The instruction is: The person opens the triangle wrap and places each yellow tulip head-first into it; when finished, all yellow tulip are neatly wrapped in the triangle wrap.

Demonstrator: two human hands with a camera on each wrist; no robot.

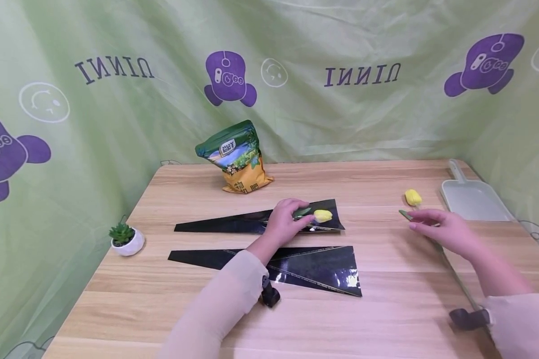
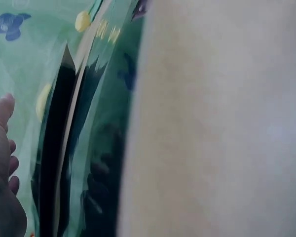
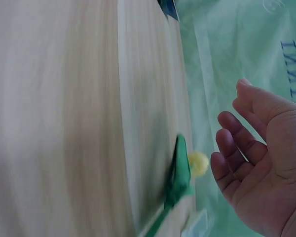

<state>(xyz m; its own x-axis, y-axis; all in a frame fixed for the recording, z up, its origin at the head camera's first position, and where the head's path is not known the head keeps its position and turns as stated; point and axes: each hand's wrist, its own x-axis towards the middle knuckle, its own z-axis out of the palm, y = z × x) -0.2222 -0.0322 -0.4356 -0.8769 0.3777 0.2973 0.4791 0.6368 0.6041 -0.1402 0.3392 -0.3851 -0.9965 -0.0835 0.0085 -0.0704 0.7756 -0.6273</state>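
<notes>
My left hand (image 1: 285, 219) lies over a black flower-wrapping sleeve (image 1: 224, 224), its thumb and fingers spread on either side of a green leaf. Just past the thumb, a yellow tulip (image 1: 323, 216) rests on that sleeve; its stem is largely hidden by the hand. At the right, my right hand (image 1: 446, 232) hovers beside a second yellow tulip (image 1: 412, 197), near its leaf. This tulip's long stem runs under the forearm toward the front. In the right wrist view the fingers are loosely bent and apart from the tulip's green leaf (image 3: 180, 168).
Another black wrapping sleeve (image 1: 323, 267) lies flat in front. A green-and-yellow bag (image 1: 240, 159) stands at the back, a potted succulent (image 1: 128, 240) at the left edge, and a grey dustpan (image 1: 476, 199) at the back right. A green printed curtain (image 1: 296, 114) surrounds the wooden table (image 1: 130, 309).
</notes>
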